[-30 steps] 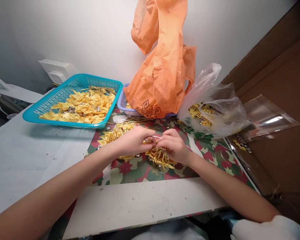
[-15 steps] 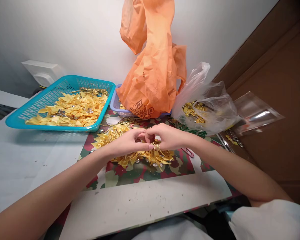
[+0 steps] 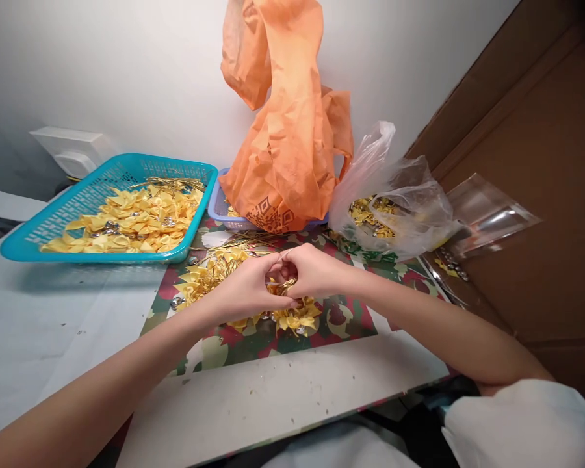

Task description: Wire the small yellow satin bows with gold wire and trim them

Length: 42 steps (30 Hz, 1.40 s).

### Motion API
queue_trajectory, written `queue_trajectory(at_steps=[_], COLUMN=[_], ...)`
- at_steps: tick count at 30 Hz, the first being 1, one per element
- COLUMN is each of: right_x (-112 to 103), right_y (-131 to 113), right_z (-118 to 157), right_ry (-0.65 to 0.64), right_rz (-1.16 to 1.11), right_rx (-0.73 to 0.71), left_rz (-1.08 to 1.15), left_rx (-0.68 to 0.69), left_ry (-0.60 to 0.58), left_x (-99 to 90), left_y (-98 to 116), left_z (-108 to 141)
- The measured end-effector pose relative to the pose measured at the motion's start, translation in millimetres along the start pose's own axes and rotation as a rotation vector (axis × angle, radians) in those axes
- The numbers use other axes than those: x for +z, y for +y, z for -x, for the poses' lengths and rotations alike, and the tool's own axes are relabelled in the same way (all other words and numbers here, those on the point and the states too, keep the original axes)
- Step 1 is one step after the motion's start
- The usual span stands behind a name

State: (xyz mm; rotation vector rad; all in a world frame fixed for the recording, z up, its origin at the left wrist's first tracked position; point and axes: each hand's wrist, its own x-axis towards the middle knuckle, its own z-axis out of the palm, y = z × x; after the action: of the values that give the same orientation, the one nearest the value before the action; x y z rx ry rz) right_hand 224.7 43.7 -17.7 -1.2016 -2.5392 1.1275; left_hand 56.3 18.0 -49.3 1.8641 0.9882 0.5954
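My left hand (image 3: 247, 286) and my right hand (image 3: 316, 270) meet above a pile of yellow ribbon bows (image 3: 214, 270) with gold ties and small silver bells. Both hands are closed, fingertips touching. A thin gold tie (image 3: 285, 252) shows between them at the top, pinched from both sides. More gold ties (image 3: 288, 285) show in the gap between my thumbs, close to the fingers of my right hand. My left thumb stretches across below, near the right hand. The curled fingers are mostly hidden, so the rest of what they hold cannot be made out.
A teal basket (image 3: 10, 248) of yellow bows and gold ties stands at the left. Behind the pile, an orange bag (image 3: 292, 149) sits in a lilac basket (image 3: 246, 223). A clear plastic bag (image 3: 409, 227) of gold and yellow pieces lies right, beside a cardboard box (image 3: 531, 195).
The view has shifted slightly, moving the surroundings left. My hands have turned a little against each other, and the gold loops earlier beside my left thumb now sit in the gap between the hands.
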Motion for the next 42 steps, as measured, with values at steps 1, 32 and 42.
queue_trajectory(at_steps=[1,32,42], right_x=[-1.4,0.4,52.5], right_y=[2.3,25.5,11.1], right_z=[-0.1,16.9,58.4], right_ry=[-0.033,0.114,0.634], right_rz=[-0.029,-0.31,0.157], right_rx=[-0.015,0.002,-0.006], left_rz=[-0.012,0.233,0.336], left_rx=[0.011,-0.089,-0.136], left_ry=[-0.021,-0.041,-0.009], left_x=[-0.8,7.1,9.8], left_y=[-0.2,-10.2,-12.5], left_z=[0.1,-3.7,-6.3])
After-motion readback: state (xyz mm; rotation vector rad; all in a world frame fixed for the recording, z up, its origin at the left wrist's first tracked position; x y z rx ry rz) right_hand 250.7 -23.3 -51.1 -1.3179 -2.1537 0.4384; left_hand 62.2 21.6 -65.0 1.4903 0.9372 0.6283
